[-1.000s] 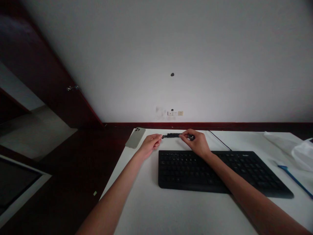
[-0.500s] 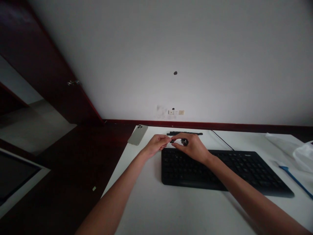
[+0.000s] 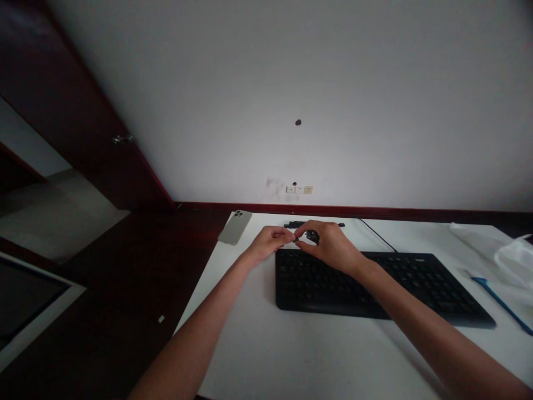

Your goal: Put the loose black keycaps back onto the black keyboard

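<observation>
My left hand (image 3: 271,242) is above the far left corner of a black keyboard (image 3: 325,294), thumb and fingers pinched together. My right hand (image 3: 332,245) reaches over the keyboard, its thumb and forefinger meeting my left fingertips. Between both sets of fingertips is a small black keycap-like piece (image 3: 296,239), too small to make out fully. Another dark object (image 3: 312,236) shows inside the curl of my right hand; its kind is unclear. Behind my hands lies a row of small black pieces (image 3: 296,225), partly hidden by my right hand.
A phone (image 3: 235,229) lies face down at the white table's (image 3: 258,350) far left corner. The keyboard cable (image 3: 377,234) runs to the back edge. At the right are a blue-handled brush (image 3: 502,304) and a translucent white plastic bag (image 3: 514,255).
My right hand has turned slightly and the pinched piece has shifted a little to the right. Both hands remain together. The whole view has moved slightly.
</observation>
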Demonstrator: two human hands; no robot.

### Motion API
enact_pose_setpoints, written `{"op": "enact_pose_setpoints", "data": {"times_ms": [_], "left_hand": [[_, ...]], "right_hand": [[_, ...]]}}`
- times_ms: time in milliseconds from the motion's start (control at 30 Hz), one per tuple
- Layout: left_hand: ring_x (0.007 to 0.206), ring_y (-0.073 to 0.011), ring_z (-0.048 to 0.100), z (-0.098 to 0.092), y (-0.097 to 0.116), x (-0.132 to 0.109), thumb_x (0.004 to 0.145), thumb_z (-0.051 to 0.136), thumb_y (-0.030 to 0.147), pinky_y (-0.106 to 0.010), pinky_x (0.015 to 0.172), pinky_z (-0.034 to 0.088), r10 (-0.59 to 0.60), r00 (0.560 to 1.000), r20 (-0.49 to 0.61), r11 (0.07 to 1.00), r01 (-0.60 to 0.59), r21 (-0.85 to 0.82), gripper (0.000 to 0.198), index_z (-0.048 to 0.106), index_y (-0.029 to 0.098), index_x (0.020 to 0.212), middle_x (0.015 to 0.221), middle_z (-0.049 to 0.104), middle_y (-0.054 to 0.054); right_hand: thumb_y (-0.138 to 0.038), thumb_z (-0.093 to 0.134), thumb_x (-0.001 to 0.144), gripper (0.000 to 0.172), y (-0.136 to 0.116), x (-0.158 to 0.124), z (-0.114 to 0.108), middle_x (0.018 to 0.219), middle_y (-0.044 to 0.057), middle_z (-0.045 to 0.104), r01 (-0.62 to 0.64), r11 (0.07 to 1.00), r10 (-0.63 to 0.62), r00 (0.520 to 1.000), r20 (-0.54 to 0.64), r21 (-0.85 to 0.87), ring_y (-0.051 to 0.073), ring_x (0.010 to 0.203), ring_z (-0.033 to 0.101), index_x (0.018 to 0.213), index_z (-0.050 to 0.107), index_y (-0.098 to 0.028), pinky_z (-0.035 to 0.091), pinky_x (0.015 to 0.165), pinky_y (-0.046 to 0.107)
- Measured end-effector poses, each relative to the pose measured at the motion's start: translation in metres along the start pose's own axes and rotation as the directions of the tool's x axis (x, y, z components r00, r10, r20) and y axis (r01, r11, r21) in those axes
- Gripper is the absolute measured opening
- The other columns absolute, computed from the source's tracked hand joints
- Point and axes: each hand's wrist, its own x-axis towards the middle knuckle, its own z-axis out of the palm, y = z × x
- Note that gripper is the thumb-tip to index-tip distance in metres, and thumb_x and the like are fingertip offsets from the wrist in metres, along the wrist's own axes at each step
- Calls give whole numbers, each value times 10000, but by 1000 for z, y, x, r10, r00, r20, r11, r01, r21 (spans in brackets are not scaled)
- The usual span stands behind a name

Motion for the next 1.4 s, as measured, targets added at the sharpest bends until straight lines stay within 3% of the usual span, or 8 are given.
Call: {"op": "enact_pose_setpoints", "data": {"times_ms": [100,200,333,467,700,900,1400], "left_hand": [[718,-162,606,0,-5,4,776,815,550,-277,692,422,44,999,5,999,-44,26,438,804,127,889,775,719,-57],[813,-191,655,-5,-14,8,781,813,531,-292,772,460,103,991,-80,993,-97,71,416,791,134,902,901,766,-86],[756,-173,624,-20,-33,14,818,772,510,-274,713,436,155,961,-231,976,-113,184,384,756,131,877,824,733,-63],[670,-142,561,-32,-51,16,861,727,504,-258,648,386,177,940,-292,958,-97,271,370,739,134,861,721,668,-19],[602,-119,472,-27,-49,14,884,694,495,-248,588,327,195,940,-281,936,-92,341,357,724,142,849,642,569,21],[615,-128,479,-27,-48,14,885,681,491,-251,601,342,209,937,-282,919,-89,385,350,727,147,839,656,589,11],[603,-129,452,-28,-49,13,882,684,511,-259,589,317,194,941,-277,908,-65,415,363,742,154,842,619,539,28]], "right_hand": [[-177,699,856,162,-1,0,-2,889,28,789,-17,996,23,997,67,-88,189,739,703,990,783,-214,484,726,293],[-178,675,855,194,7,0,-3,839,31,777,-49,981,70,992,107,-190,196,707,698,1017,775,-209,466,706,298],[-189,658,832,185,22,0,-6,833,44,764,-114,955,163,973,164,-273,197,679,674,987,758,-198,452,688,303],[-198,658,824,151,26,-1,-6,820,57,753,-97,961,168,948,269,-260,197,685,658,940,754,-185,438,664,299],[-209,683,843,139,26,-3,-4,818,44,763,-103,980,162,908,385,-168,201,733,679,924,794,-194,445,704,296],[-206,709,831,147,34,-4,4,881,37,778,-107,987,147,910,389,-123,209,806,704,947,799,-204,477,760,301],[-226,733,850,115,31,-4,8,856,56,781,-100,970,180,907,381,-221,234,798,709,927,816,-209,487,768,325]]}}
